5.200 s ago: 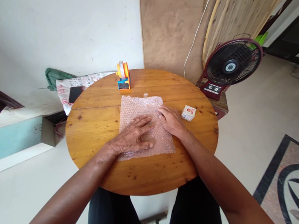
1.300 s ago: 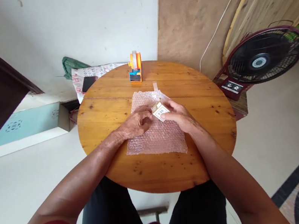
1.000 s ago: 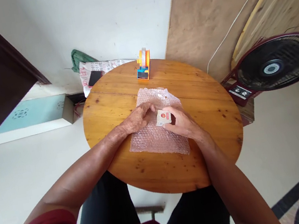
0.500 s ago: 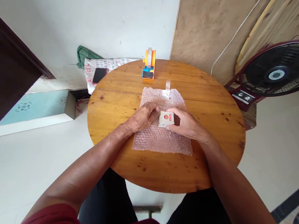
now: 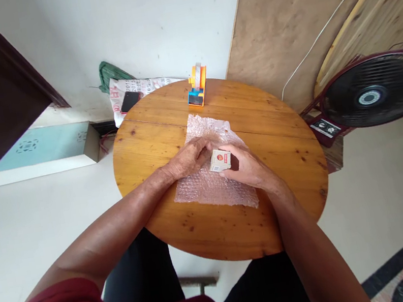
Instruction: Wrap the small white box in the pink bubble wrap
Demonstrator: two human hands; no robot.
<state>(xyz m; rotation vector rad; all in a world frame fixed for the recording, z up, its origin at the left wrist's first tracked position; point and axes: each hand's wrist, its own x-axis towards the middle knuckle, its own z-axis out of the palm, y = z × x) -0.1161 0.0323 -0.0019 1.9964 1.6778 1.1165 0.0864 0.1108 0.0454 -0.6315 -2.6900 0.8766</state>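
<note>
Before me is a rounded wooden table, knotty on top. On it I have bubble wrap spread out around the middle and an orange-and-blue tape dispenser standing close to the far edge.

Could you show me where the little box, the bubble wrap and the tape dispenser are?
Box [image 5: 220,158]: head view, on its printed face.
Bubble wrap [image 5: 212,188]: head view, on its near part.
Tape dispenser [image 5: 203,83]: head view, on its orange side.
</note>
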